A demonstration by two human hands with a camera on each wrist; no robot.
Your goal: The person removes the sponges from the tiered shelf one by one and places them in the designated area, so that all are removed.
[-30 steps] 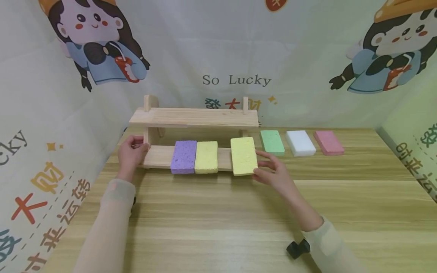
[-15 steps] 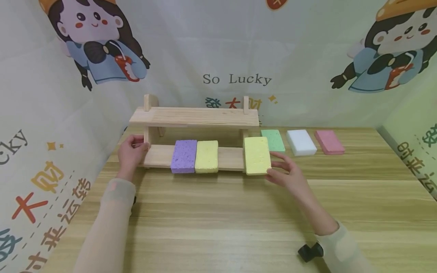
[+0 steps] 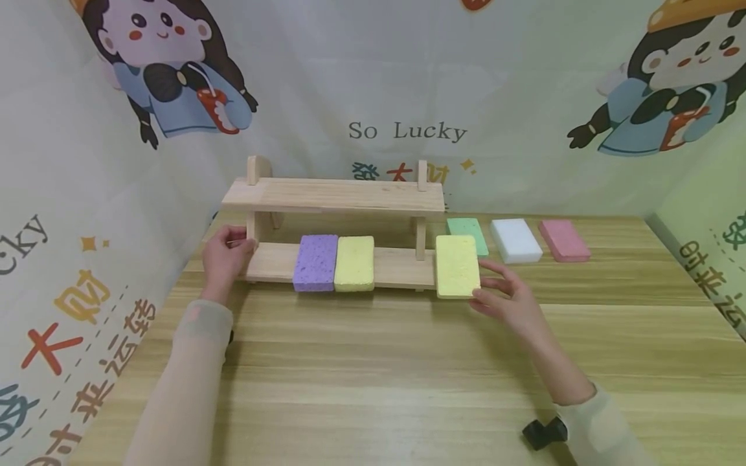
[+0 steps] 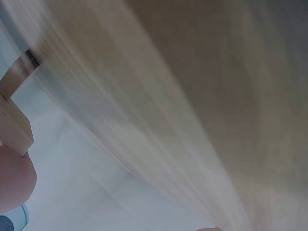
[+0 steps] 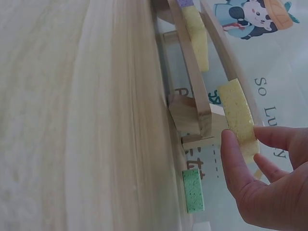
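Note:
My right hand (image 3: 513,301) pinches a yellow sponge (image 3: 457,266) by its right edge, thumb on one face and fingers on the other. That sponge is held up off the lower shelf, in front of its right end, as the right wrist view shows. A two-tier wooden rack (image 3: 332,195) stands on the table, and my left hand (image 3: 224,259) grips its left upright. On the lower shelf, a purple sponge (image 3: 315,263) and a second yellow sponge (image 3: 354,263) lie side by side, touching. In the left wrist view, only a fingertip or thumb (image 4: 17,178) shows by the wood.
Right of the rack, a green sponge (image 3: 471,234), a white sponge (image 3: 516,240) and a pink sponge (image 3: 565,240) lie in a row on the wood-grain table (image 3: 373,375). The held sponge partly covers the green one. A printed cloth (image 3: 513,97) hangs behind.
My right hand has carried the held yellow sponge rightward, from over the shelf to its right end. The left hand keeps its place on the rack. The head view has tilted slightly.

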